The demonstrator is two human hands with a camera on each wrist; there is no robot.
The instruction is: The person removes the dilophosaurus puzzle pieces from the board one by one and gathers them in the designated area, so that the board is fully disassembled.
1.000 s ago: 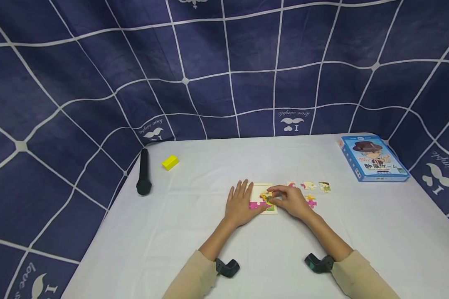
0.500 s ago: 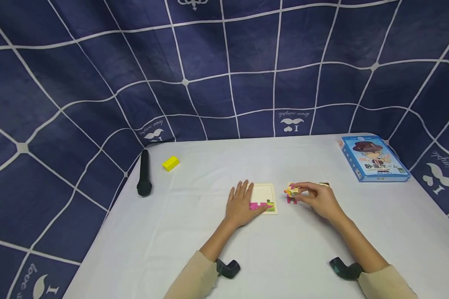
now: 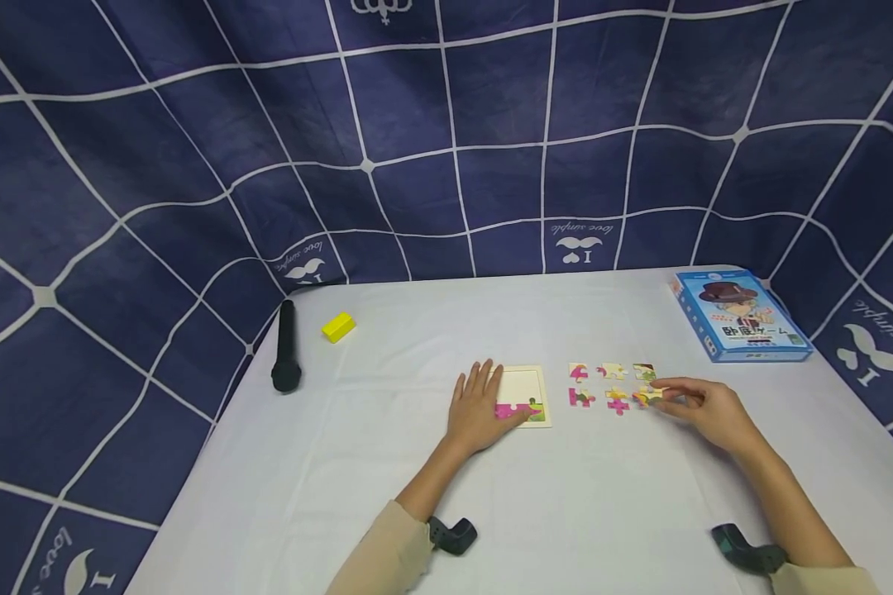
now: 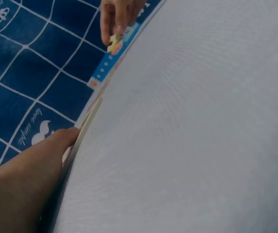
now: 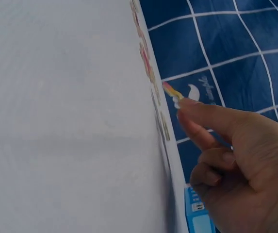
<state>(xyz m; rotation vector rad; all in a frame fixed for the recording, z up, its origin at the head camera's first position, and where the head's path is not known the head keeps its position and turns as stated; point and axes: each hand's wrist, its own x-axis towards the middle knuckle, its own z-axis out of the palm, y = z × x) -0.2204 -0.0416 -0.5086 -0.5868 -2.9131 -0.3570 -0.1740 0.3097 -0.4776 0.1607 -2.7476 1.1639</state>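
My left hand [image 3: 478, 411] lies flat with spread fingers on the left part of a square puzzle tray [image 3: 522, 369], its thumb across the lower edge. Pink and green pieces [image 3: 517, 410] fill the tray's bottom row as far as it shows; the hand hides the rest. Farther right, my right hand [image 3: 703, 411] pinches a yellow-orange puzzle piece [image 3: 646, 397] between thumb and fingertips. In the right wrist view that puzzle piece [image 5: 171, 91] is held edge-on above the table. Several loose pieces lie in two rows beside it, among them a pink one [image 3: 581, 397] and a pink-and-yellow one [image 3: 617, 402].
A blue game box [image 3: 742, 316] stands at the back right. At the back left lie a black microphone [image 3: 286, 347] and a small yellow block [image 3: 338, 327]. A dark blue patterned cloth [image 3: 417, 190] hangs behind the white table [image 3: 387, 463].
My right hand has carried the yellow-orange puzzle piece from above the tray rightward, past the loose pieces, to their right end. My left hand has stayed on the tray.
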